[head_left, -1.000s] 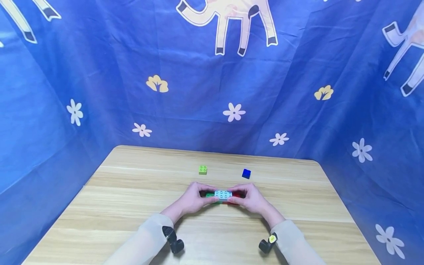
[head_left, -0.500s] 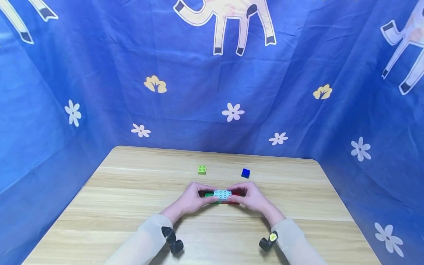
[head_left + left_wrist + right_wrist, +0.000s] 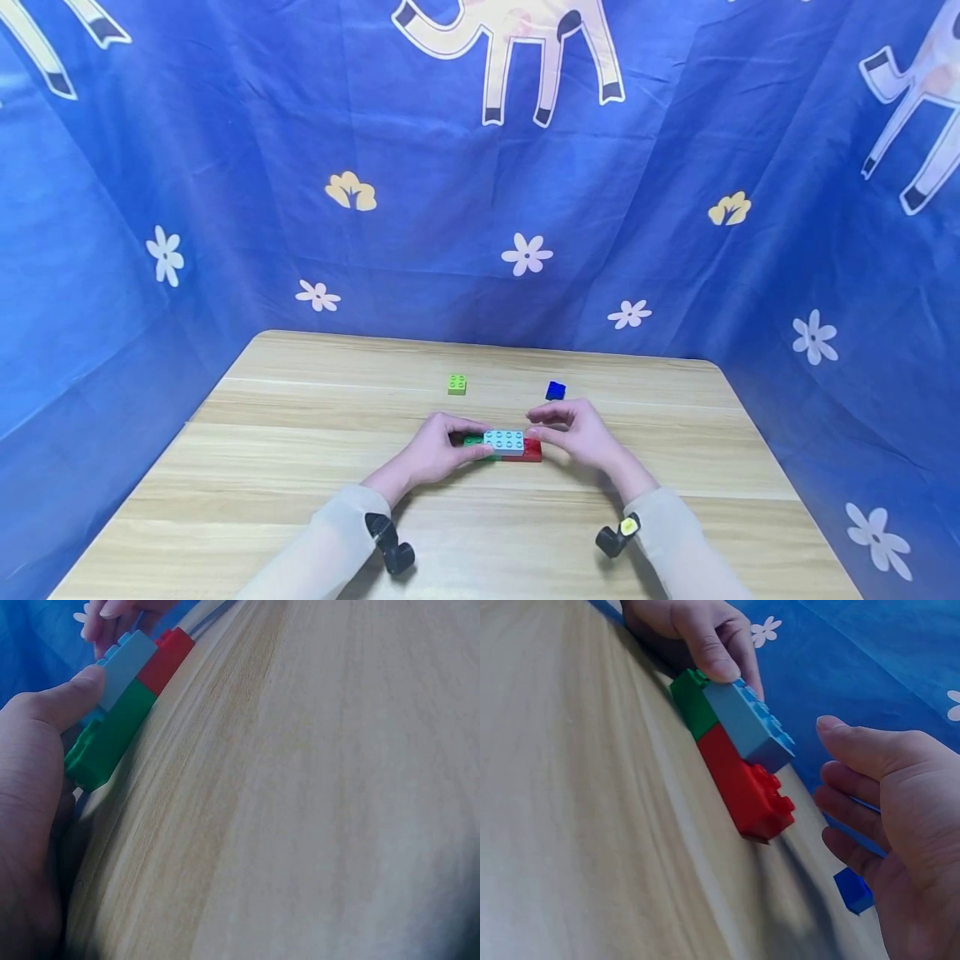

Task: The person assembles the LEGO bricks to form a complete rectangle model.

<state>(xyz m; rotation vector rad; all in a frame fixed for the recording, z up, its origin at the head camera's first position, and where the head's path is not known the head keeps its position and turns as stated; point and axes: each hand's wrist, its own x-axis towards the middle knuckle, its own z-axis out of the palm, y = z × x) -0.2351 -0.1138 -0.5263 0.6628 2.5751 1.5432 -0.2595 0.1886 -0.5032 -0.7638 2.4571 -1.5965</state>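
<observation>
A light blue toy brick (image 3: 504,441) sits on top of a green brick (image 3: 112,746) and a red brick (image 3: 739,784), which stand end to end on the table. It bridges their joint. My left hand (image 3: 435,450) pinches the light blue brick at its left end, thumb on the near side. Just off the stack's right end is my right hand (image 3: 581,433), its fingers loosely bent and apart, holding nothing. In the right wrist view a gap shows between that hand and the bricks. Beyond the right hand lies a dark blue brick (image 3: 555,390).
A lime green brick (image 3: 457,384) rests on the wooden table (image 3: 300,417) behind the stack. Blue patterned cloth (image 3: 450,275) surrounds the table at the back and sides.
The right hand has let go of the stack and moved right and slightly away, toward the dark blue brick. The left hand has kept its grip in the same place.
</observation>
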